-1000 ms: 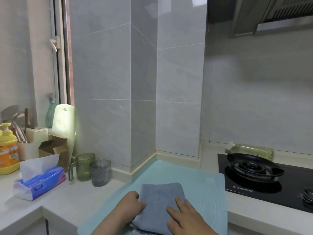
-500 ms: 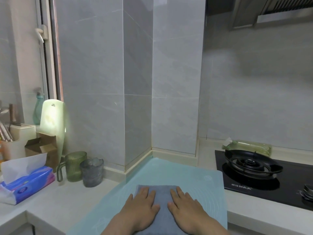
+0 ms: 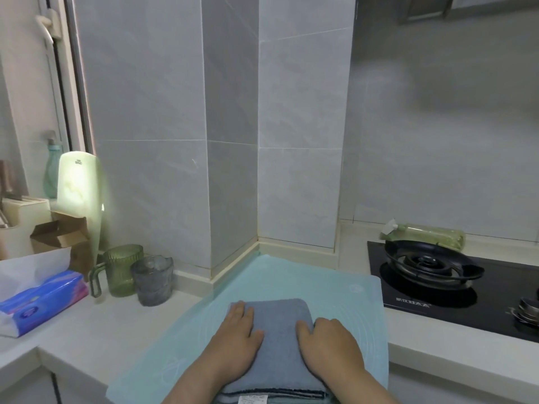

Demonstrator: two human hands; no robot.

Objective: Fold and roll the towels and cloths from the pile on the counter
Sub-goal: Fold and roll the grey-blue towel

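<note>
Body in view: left hand [image 3: 233, 339] and right hand [image 3: 329, 342], both bare. Left forearm [image 3: 198, 383] and right forearm [image 3: 358, 383] are bare skin too, down to the frame edge. Left pair is on the left side of the grey-blue towel [image 3: 277, 322], right pair on its right. Right fingertips are hidden.

Pale grey marble-look wall tiles [image 3: 437, 141] cover the room, wrapping a jutting square column [image 3: 175, 112]. At the left a white-framed window [image 3: 55, 83] lets in daylight, which glows through a pale green plastic board [image 3: 77, 185]. The cream stone counter [image 3: 96, 325] bends round the corner, and a black glass gas hob [image 3: 495, 310] is set into it on the right.
</note>
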